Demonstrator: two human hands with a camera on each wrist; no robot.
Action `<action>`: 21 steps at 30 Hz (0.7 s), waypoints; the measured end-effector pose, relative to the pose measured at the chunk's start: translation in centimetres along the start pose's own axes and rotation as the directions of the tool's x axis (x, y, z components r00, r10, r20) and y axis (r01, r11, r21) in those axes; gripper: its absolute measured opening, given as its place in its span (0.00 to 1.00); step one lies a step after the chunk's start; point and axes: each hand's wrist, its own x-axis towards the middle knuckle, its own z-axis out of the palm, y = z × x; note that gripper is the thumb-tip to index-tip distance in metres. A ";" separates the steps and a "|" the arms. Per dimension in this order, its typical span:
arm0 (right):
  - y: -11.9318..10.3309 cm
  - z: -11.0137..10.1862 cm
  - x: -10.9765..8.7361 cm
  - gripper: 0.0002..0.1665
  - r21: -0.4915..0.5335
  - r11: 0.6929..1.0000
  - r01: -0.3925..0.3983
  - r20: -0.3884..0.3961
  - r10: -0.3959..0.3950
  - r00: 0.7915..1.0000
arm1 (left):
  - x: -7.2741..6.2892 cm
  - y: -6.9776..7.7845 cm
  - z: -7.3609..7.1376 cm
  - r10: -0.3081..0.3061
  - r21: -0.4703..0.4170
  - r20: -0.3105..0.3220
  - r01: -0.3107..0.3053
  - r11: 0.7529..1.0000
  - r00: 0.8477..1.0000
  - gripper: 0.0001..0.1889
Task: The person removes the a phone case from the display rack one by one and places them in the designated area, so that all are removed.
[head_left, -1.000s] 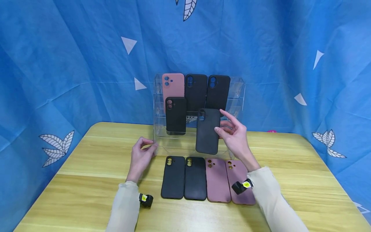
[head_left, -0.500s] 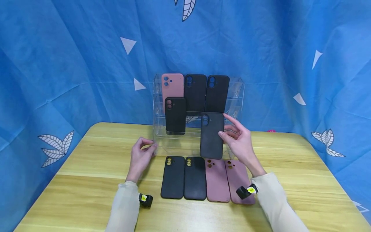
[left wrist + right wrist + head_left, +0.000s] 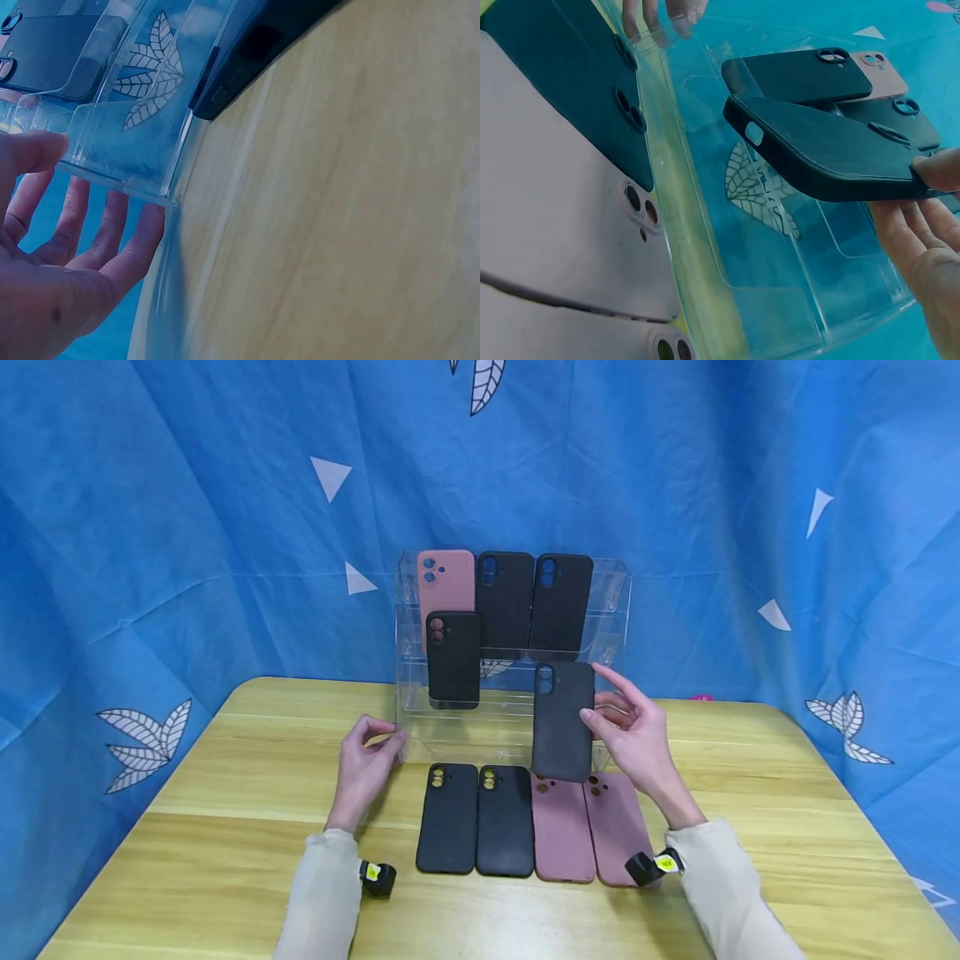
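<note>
My right hand (image 3: 633, 735) pinches a black phone case (image 3: 562, 718) by its right edge, thumb in front and fingers behind. The case is upright before the lower right part of a clear tiered display stand (image 3: 450, 728). In the right wrist view the case (image 3: 825, 154) hangs apart from the stand's front. My left hand (image 3: 369, 768) grips the stand's left side; in the left wrist view the thumb lies on one face of the clear wall (image 3: 112, 146), the fingertips on the other. A pink case (image 3: 447, 578) and several black ones, such as the lower-left case (image 3: 454, 664), stand in the tiers.
Before the stand, a row of phone cases lies on the wooden table (image 3: 225, 810): two black, the left one (image 3: 447, 818) and its neighbour (image 3: 506, 822), then two pink, one (image 3: 564, 839) beside the other (image 3: 618, 827). A blue curtain (image 3: 225, 527) hangs behind.
My right hand has moved right and down with the black phone case, which now overlaps the top of a pink case in the head view. The left hand stays on the stand.
</note>
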 end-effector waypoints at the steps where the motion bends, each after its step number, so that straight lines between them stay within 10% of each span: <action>1: 0.0 -0.1 -0.1 0.38 0.001 1.000 0.000 0.000 0.000 1.000 | 0.0 0.0 0.0 -0.002 0.000 0.000 0.002 1.000 1.000 0.09; 21: 0.9 -2.9 -2.1 0.38 -0.021 0.999 -0.027 -0.035 0.026 0.999 | -0.1 0.2 0.1 -0.012 -0.008 -0.001 0.012 1.000 1.000 0.08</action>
